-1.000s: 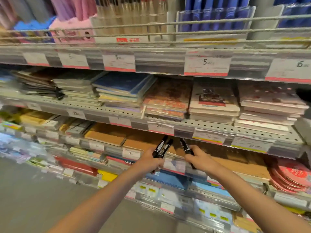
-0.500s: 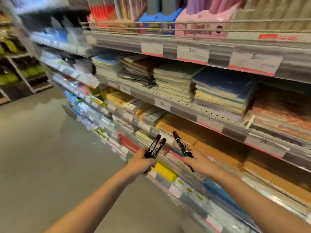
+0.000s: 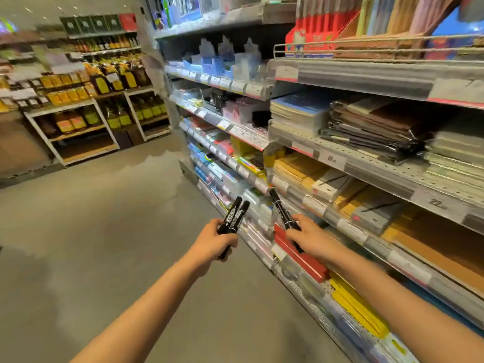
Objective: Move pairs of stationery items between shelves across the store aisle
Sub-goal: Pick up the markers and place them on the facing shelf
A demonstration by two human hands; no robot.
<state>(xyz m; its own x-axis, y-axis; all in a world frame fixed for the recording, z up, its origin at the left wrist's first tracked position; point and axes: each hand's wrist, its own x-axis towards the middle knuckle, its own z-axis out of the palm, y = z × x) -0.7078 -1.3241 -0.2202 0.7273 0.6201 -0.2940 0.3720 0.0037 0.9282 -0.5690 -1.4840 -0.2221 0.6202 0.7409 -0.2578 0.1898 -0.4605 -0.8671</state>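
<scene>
My left hand (image 3: 213, 242) is closed around two black markers (image 3: 234, 215) held side by side, their caps pointing up and away. In my right hand (image 3: 311, 238) is another black marker (image 3: 282, 214), tilted up to the left; whether a second one lies behind it I cannot tell. Both hands are held out in front of me over the aisle floor, a little left of the stationery shelving (image 3: 366, 166), touching none of it.
Stationery shelves run along my right with stacked notebooks (image 3: 301, 111), brown envelopes (image 3: 296, 166) and price tags on the rails. The grey floor (image 3: 104, 231) opens to the left. Across it stands a white rack of bottles (image 3: 104, 100).
The view has swung left, from facing the shelves to looking down the aisle. Both hands keep the same hold on the markers.
</scene>
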